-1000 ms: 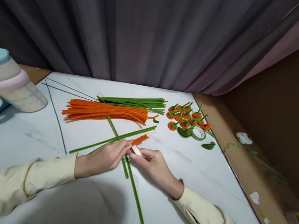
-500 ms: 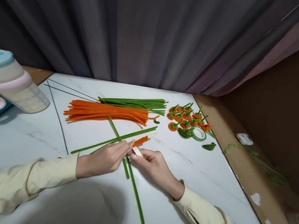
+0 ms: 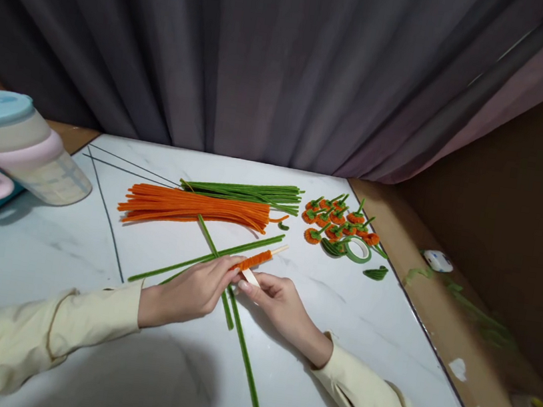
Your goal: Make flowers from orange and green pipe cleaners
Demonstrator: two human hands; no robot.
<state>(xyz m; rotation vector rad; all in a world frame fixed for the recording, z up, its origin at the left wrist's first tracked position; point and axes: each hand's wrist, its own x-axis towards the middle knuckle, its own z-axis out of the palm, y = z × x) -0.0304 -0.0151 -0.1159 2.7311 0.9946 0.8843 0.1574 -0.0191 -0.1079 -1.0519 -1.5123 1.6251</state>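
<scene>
My left hand point(image 3: 196, 292) is closed on the lower end of a thin stick with an orange coil point(image 3: 257, 261) wound round it; the stick's pale tip point(image 3: 280, 250) points up and right. A white strip point(image 3: 251, 277) lies against the coil, its lower end pinched in my right hand point(image 3: 282, 306). My fingertips almost meet there and hide the stick's lower end. Green fuzzy stems point(image 3: 246, 355) lie crossed under and beside both hands. Beyond them is a bundle of orange stems point(image 3: 197, 208), with a green bundle point(image 3: 247, 191) behind it.
Several small orange pumpkin-like pieces with green stems point(image 3: 338, 216) sit at the back right, near a green tape roll point(image 3: 358, 249) and green leaf shapes point(image 3: 375, 273). A large cup point(image 3: 49, 165) stands at the left. Thin dark wires point(image 3: 130, 165) lie behind the bundles.
The orange coil shows a little more of its length beyond my left fingers, and its stick reaches slightly farther right. The view has shifted slightly. Both hands keep their hold.
</scene>
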